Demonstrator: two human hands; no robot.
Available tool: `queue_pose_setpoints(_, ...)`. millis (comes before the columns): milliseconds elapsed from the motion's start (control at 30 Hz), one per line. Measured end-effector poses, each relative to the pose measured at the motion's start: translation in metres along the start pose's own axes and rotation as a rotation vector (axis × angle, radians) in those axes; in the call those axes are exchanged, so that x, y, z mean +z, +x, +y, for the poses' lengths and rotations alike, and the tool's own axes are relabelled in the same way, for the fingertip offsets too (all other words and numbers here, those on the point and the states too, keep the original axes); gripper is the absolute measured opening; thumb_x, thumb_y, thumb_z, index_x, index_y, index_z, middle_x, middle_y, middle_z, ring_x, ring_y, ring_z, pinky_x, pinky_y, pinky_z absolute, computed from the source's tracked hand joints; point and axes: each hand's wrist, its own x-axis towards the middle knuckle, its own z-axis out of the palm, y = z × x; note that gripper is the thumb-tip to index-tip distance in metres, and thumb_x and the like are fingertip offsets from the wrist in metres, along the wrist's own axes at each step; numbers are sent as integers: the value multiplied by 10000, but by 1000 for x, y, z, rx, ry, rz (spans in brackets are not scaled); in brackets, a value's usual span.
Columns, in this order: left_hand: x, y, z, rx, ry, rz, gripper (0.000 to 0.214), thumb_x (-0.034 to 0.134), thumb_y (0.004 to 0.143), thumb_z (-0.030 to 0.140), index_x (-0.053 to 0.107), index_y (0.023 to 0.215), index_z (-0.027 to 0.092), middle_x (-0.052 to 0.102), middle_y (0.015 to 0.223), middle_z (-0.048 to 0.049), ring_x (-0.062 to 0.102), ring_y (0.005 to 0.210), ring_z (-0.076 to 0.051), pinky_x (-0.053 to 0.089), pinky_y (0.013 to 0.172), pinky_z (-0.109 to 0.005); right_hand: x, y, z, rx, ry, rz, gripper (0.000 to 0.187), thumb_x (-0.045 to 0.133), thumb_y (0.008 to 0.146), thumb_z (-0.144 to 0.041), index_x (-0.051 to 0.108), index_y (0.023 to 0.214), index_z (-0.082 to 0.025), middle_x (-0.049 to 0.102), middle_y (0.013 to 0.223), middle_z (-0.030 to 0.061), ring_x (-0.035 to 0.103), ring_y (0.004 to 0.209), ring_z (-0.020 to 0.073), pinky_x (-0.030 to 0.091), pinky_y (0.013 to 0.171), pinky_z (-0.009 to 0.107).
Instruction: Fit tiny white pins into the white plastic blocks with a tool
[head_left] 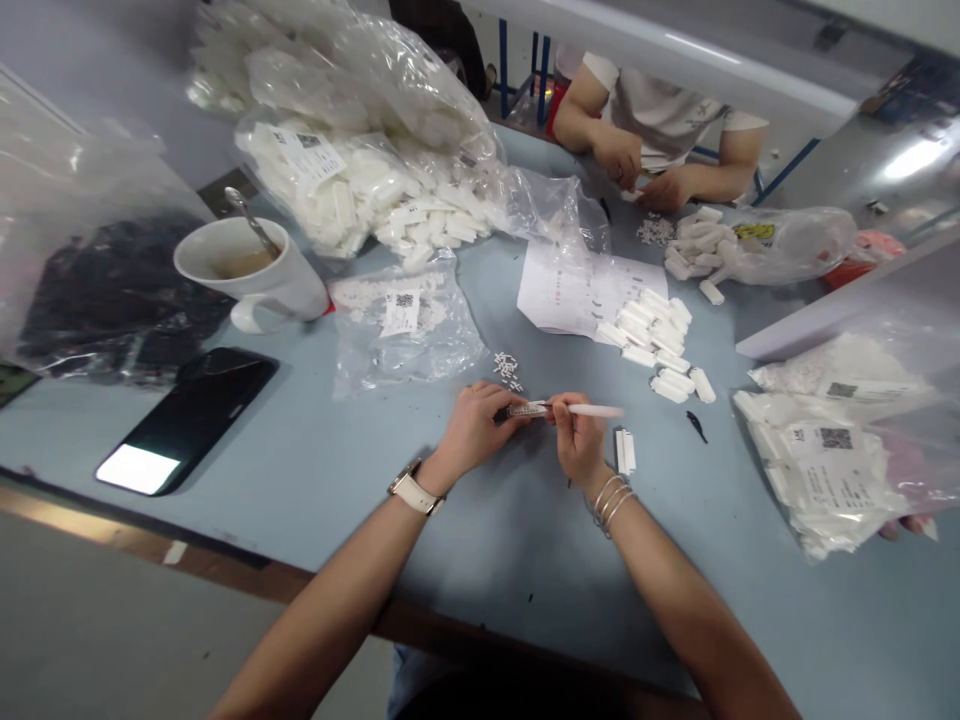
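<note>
My left hand (484, 425) pinches a small white plastic piece (527, 409) with a dark, slotted face, held just above the blue table. In my right hand (579, 440) is a slim white pen-like tool (596, 410), its tip reaching the piece and its back end pointing right. Just beyond my hands lies a small heap of tiny white parts (508, 370). To the right of my right hand, a couple of white plastic pieces (625, 451) lie side by side. The fingertips partly hide the held piece.
White pieces (652, 330) are piled by a printed sheet (559, 290). Bags of parts (360, 190) fill the back left; another bag (832, 470) lies right. A mug (259, 270) with a spoon and a phone (187, 420) stand left. Opposite, a person's hands (637, 175) work.
</note>
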Motion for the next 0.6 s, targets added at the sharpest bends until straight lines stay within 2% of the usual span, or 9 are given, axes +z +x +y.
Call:
queue_pose_setpoints(133, 0, 0, 0, 11, -2, 5, 91, 692, 780, 229, 695, 868, 208, 702, 828, -36, 587, 809, -211, 442, 759, -355, 0, 2, -2, -12, -38, -11, 345, 315, 977, -417, 546, 842, -200, 604, 689, 23, 577, 609, 151, 468, 584, 272)
queue_pose_setpoints(367, 1, 0, -2, 22, -5, 16, 95, 705, 766, 214, 691, 859, 200, 703, 814, -38, 589, 800, -210, 443, 761, -353, -1, 5, -7, -141, -111, -8, 356, 306, 983, -375, 562, 820, -189, 638, 723, 56, 603, 658, 163, 482, 622, 277)
queue_pose_setpoints(600, -1, 0, 1, 10, 2, -3, 87, 683, 788, 250, 696, 865, 211, 697, 822, -39, 591, 811, -206, 447, 755, -348, -1, -1, -3, -45, -10, 23, 321, 331, 973, -378, 573, 874, -192, 646, 777, 46, 624, 683, 161, 508, 650, 285)
